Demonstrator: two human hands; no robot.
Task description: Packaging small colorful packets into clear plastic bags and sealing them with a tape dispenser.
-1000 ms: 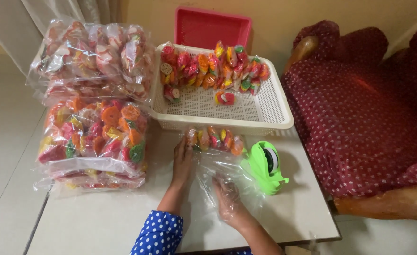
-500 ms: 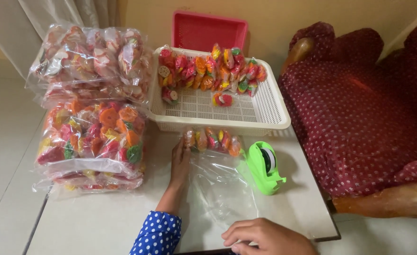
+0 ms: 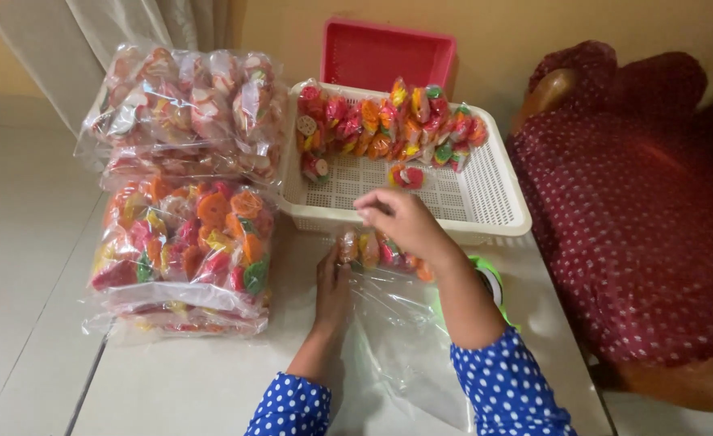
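Left hand [image 3: 332, 278] flat on the bench [image 3: 195, 379], fingers together and stretched forward, tips pressing on the near left end of a clear plastic bag [image 3: 405, 339]. Inside the far end of that bag, a short row of colourful candy packets [image 3: 377, 250], sitting just in front of the white basket [image 3: 502, 214] and touching the left fingertips.

Right hand [image 3: 397, 218] raised above the bag, hovering over the front rim of the white basket, fingers curled loosely inward and not gripping anything as far as can be seen. Blue polka-dot sleeves on both arms.

Inside the white basket, a long row of more candy packets [image 3: 389, 125] stacked along the back wall, plus one loose packet [image 3: 405, 175] lying alone on the mesh floor, just beyond the right hand. Red basket [image 3: 389, 52] standing behind the white one, against the wall.

Peeking out from behind the right forearm, a green tape dispenser [image 3: 494, 282], mostly hidden, just right of the bag.

On the left side of the bench, two piles of big sealed bags full of candy: nearer pile [image 3: 183, 242] with orange, red and green pieces, farther pile [image 3: 187, 105] paler and pinkish, stacked close behind it. Off to the right, a dark red spotted armchair [image 3: 639, 218] right beside the bench.
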